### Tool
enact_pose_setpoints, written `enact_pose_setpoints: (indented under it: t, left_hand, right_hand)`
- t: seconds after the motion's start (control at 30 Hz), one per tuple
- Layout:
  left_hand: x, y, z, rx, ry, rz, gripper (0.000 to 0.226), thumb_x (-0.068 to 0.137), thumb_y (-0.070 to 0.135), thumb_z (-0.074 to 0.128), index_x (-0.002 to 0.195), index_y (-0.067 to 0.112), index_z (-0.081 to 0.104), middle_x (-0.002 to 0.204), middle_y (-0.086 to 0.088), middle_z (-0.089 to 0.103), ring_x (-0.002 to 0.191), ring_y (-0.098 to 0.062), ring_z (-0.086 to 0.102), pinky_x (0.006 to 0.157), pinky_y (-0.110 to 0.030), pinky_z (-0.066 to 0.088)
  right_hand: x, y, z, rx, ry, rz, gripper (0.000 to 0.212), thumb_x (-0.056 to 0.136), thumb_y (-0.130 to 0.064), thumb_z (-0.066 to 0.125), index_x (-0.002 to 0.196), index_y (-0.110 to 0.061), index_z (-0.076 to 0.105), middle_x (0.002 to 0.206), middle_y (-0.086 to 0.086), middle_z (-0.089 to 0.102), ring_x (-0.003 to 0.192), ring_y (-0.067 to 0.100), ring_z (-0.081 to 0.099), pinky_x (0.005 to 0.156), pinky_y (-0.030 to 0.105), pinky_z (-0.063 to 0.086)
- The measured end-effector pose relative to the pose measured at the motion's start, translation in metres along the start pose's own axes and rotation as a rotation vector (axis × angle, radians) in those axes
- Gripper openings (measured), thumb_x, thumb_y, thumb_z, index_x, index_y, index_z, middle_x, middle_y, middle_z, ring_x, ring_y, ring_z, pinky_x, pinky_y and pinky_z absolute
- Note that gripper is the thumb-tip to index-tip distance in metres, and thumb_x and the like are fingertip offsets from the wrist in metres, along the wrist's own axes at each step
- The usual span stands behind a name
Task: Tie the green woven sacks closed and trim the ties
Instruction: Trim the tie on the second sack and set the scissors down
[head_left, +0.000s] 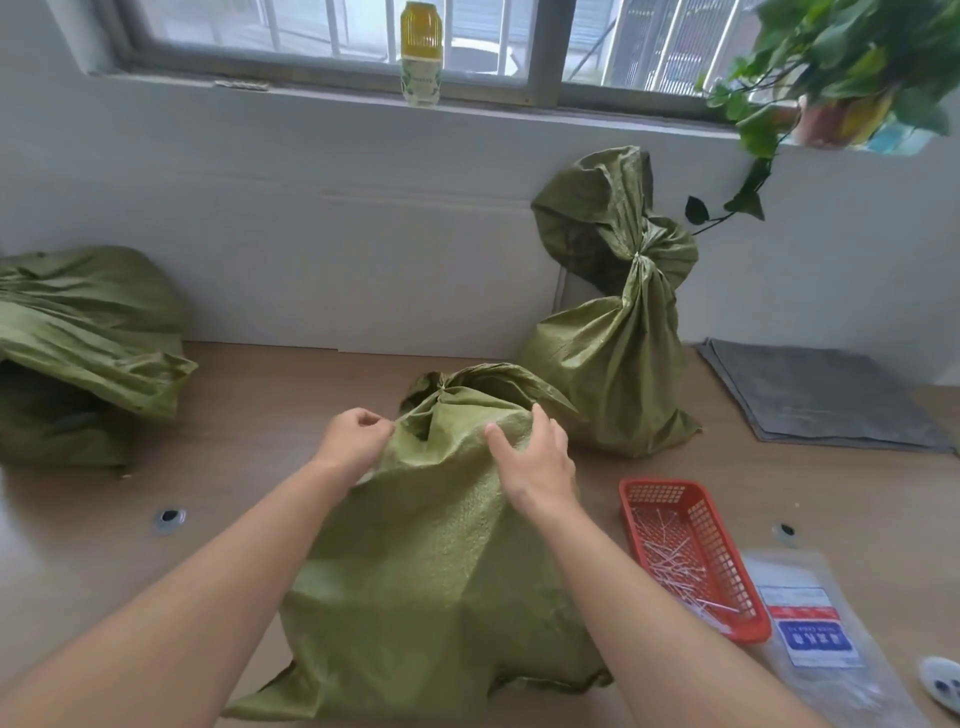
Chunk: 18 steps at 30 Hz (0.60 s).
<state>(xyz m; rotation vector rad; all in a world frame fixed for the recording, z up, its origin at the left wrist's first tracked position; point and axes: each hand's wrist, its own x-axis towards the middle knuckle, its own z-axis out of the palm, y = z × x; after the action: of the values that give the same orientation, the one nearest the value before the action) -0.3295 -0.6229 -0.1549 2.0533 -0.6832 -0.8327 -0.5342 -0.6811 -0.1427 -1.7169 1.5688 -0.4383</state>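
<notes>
i have the sack (441, 545) in front of me on the table (260, 395), just left of the red basket (691, 556) of clipped tie ends, with my left hand (358, 436) pinched shut on the tie tail at the gathered neck and my right hand (535, 457) spread open, pressing the cloth down beside it. to cinch it well i judge i should pull the tail straight out while the right hand holds the bunch still. the tie itself is too thin to make out, its lock is hidden in the folds, and the cutter is not clear.
</notes>
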Motion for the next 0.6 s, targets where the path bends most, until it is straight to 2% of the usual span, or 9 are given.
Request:
enact_pose_setpoints:
  t: [0.1, 0.2, 0.27, 0.37, 0.4, 0.43, 0.47, 0.53, 0.6]
  left_hand:
    - [0.016, -0.012, 0.011, 0.028, -0.037, -0.13, 0.057, 0.097, 0.036, 0.063, 0.144, 0.007, 0.052, 0.141, -0.014, 0.059, 0.124, -0.033, 0.058, 0.107, -0.044, 0.048]
    - [0.024, -0.016, 0.02, 0.069, -0.094, -0.206, 0.075, 0.096, 0.047, 0.06, 0.157, 0.012, 0.034, 0.154, -0.014, 0.047, 0.132, -0.036, 0.053, 0.11, -0.046, 0.046]
    - [0.024, -0.015, 0.023, 0.183, -0.162, -0.252, 0.077, 0.097, 0.056, 0.055, 0.157, 0.014, 0.032, 0.144, -0.014, 0.053, 0.12, -0.037, 0.061, 0.097, -0.044, 0.054]
    - [0.02, -0.009, 0.023, 0.404, -0.294, -0.285, 0.087, 0.09, 0.072, 0.054, 0.153, 0.015, 0.036, 0.131, -0.016, 0.06, 0.104, -0.035, 0.065, 0.078, -0.036, 0.054]
    - [0.019, -0.008, 0.023, 0.474, -0.372, -0.304, 0.087, 0.085, 0.08, 0.052, 0.146, 0.018, 0.046, 0.113, -0.016, 0.064, 0.087, -0.031, 0.065, 0.069, -0.032, 0.048]
    - [0.016, -0.007, 0.024, 0.528, -0.466, -0.329, 0.084, 0.079, 0.088, 0.049, 0.13, 0.022, 0.057, 0.087, -0.011, 0.061, 0.066, -0.024, 0.057, 0.06, -0.027, 0.038]
    - [0.014, -0.007, 0.026, 0.565, -0.548, -0.337, 0.079, 0.075, 0.092, 0.047, 0.113, 0.024, 0.062, 0.07, -0.006, 0.049, 0.053, -0.019, 0.043, 0.055, -0.025, 0.03]
    - [0.012, -0.009, 0.028, 0.578, -0.628, -0.269, 0.061, 0.08, 0.086, 0.05, 0.105, 0.031, 0.063, 0.065, -0.001, 0.043, 0.048, -0.015, 0.034, 0.052, -0.022, 0.026]
    - [0.009, -0.012, 0.028, 0.553, -0.624, -0.173, 0.038, 0.091, 0.065, 0.057, 0.113, 0.035, 0.061, 0.069, -0.001, 0.048, 0.047, -0.015, 0.038, 0.049, -0.022, 0.03]
  right_hand:
    - [0.009, 0.0, -0.001, -0.101, 0.048, 0.012, 0.08, 0.093, -0.073, 0.043, 0.161, -0.032, 0.03, 0.158, 0.007, 0.035, 0.14, 0.039, 0.034, 0.111, 0.049, 0.034]
    - [0.021, 0.001, -0.005, -0.217, 0.041, 0.077, 0.074, 0.091, -0.078, 0.028, 0.132, -0.028, 0.067, 0.138, 0.008, 0.055, 0.127, 0.037, 0.045, 0.104, 0.047, 0.039]
    - [0.025, 0.002, -0.012, -0.289, -0.022, 0.134, 0.08, 0.089, -0.08, 0.025, 0.112, -0.022, 0.075, 0.121, 0.007, 0.069, 0.117, 0.035, 0.058, 0.103, 0.044, 0.045]
    - [0.024, 0.003, -0.026, -0.388, -0.172, 0.175, 0.078, 0.081, -0.079, 0.04, 0.116, -0.016, 0.071, 0.116, 0.007, 0.072, 0.112, 0.034, 0.065, 0.103, 0.044, 0.048]
    - [0.023, 0.005, -0.028, -0.39, -0.235, 0.173, 0.08, 0.079, -0.081, 0.046, 0.118, -0.014, 0.069, 0.119, 0.007, 0.071, 0.114, 0.034, 0.066, 0.103, 0.045, 0.05]
    - [0.021, 0.008, -0.03, -0.384, -0.299, 0.171, 0.085, 0.078, -0.083, 0.051, 0.122, -0.012, 0.068, 0.123, 0.007, 0.07, 0.115, 0.034, 0.066, 0.103, 0.044, 0.051]
    - [0.018, 0.011, -0.03, -0.391, -0.357, 0.166, 0.09, 0.078, -0.084, 0.056, 0.128, -0.009, 0.065, 0.127, 0.008, 0.069, 0.118, 0.033, 0.065, 0.102, 0.043, 0.052]
    - [0.013, 0.018, -0.027, -0.416, -0.447, 0.133, 0.099, 0.08, -0.082, 0.06, 0.142, -0.006, 0.054, 0.143, 0.009, 0.06, 0.129, 0.031, 0.06, 0.104, 0.04, 0.05]
    - [0.011, 0.02, -0.026, -0.365, -0.499, 0.103, 0.106, 0.08, -0.078, 0.065, 0.154, -0.008, 0.041, 0.157, 0.006, 0.049, 0.141, 0.027, 0.05, 0.109, 0.037, 0.044]
